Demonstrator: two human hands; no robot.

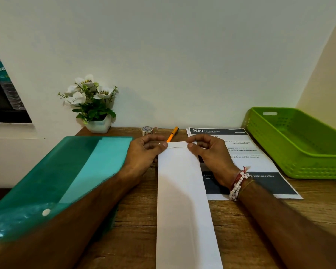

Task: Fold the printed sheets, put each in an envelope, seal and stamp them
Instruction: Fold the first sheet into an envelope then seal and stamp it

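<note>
A long white envelope (182, 191) lies lengthwise down the middle of the wooden desk (260, 230), its far end under both hands. The left hand (144, 154) pinches the far left corner between thumb and fingers, and the right hand (208, 152) pinches the far right corner the same way, over a narrow strip that looks like the flap folded down, though the crease is faint from here. Thin paper like this is light and limp and slides easily on the wood, so it is best held at the corners and pressed flat along the fold. Printed sheets (260, 164) lie just right of it, partly under the right wrist. A green tray (299, 144) sits far right, a teal folder (66, 171) on the left, and a pen (173, 133) and a tape roll (146, 130) at the far edge.
</note>
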